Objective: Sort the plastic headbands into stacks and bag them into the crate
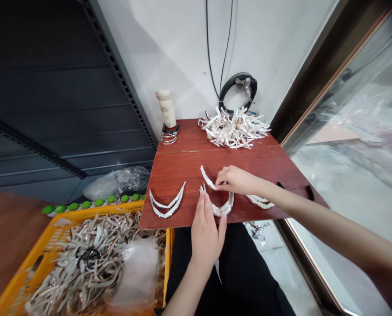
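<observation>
My right hand (234, 179) is closed in a pinch on a single thin, curved silvery-white strip (208, 178), above the tabletop. Just below it, a nested stack of similar U-shaped strips (227, 207) lies at the table's front edge. My left hand (206, 228) grips the left side of that stack, its fingers along the strips and thumb near the bottom of the curve. To the left, two curved strips (165, 215) lie one inside the other. More curved strips (260, 201) sit on the right, partly under my right forearm.
A tangled pile of strips (235, 129) occupies the back of the red-brown table (179, 164). Behind it is a black cable coil (224, 90); a white bottle (167, 109) stands back left. A yellow crate (18, 281) full of strips is lower left; a glass panel (357, 118) is right.
</observation>
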`<state>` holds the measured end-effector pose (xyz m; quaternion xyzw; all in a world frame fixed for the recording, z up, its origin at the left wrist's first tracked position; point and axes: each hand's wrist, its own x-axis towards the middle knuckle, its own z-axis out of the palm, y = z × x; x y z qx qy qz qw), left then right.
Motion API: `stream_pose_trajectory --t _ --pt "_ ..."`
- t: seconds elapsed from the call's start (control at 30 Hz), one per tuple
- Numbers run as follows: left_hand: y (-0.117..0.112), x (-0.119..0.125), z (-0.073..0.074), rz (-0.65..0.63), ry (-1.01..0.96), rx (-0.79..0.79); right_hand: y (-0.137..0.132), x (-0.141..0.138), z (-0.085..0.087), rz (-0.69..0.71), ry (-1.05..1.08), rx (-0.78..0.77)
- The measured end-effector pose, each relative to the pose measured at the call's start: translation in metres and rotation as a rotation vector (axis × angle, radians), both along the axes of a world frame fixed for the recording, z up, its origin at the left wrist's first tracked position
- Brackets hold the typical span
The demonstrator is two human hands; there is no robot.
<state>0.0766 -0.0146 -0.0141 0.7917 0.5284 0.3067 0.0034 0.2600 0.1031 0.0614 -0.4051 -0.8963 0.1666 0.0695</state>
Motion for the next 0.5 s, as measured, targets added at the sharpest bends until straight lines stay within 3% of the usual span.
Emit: stream_pose_trajectory --t 0.2,0.3,0.5 --pt "-0.006 -0.01 -0.003 -0.047 -0.045 -0.017 -0.027 0.0 0.015 0.04 0.058 0.014" --pt "-0.004 -0.009 -0.004 -0.066 -0.099 -0.008 -0.038 -0.004 0.014 0.111 0.011 -0.026" --pt "-0.002 -0.009 -0.002 -0.076 -0.104 -0.001 -0.038 -0.011 0.009 0.117 -0.028 -0.088"
